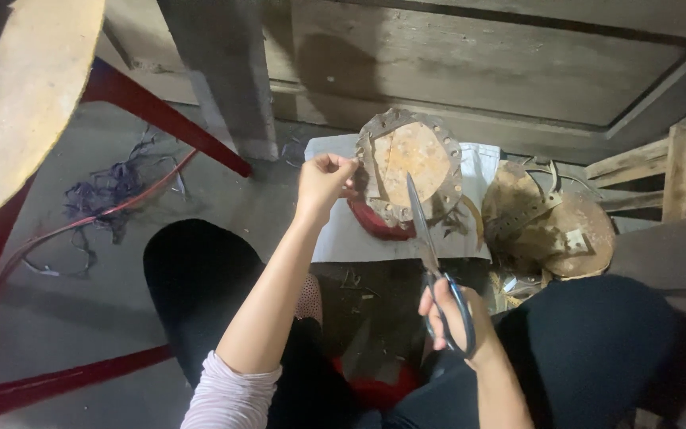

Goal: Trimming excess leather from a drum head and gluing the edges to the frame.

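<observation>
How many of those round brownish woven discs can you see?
2: one disc held up by the left hand, blades of the scissors pointing at it; another disc lies right of it. More may be hidden.

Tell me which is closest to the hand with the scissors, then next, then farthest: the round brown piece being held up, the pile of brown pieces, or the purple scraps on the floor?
From the right hand, in the head view:
1. Pile of brown pieces, just up and to the right.
2. Round brown piece, straight ahead, pinched by the left hand.
3. Purple scraps, far left on the floor.
</observation>
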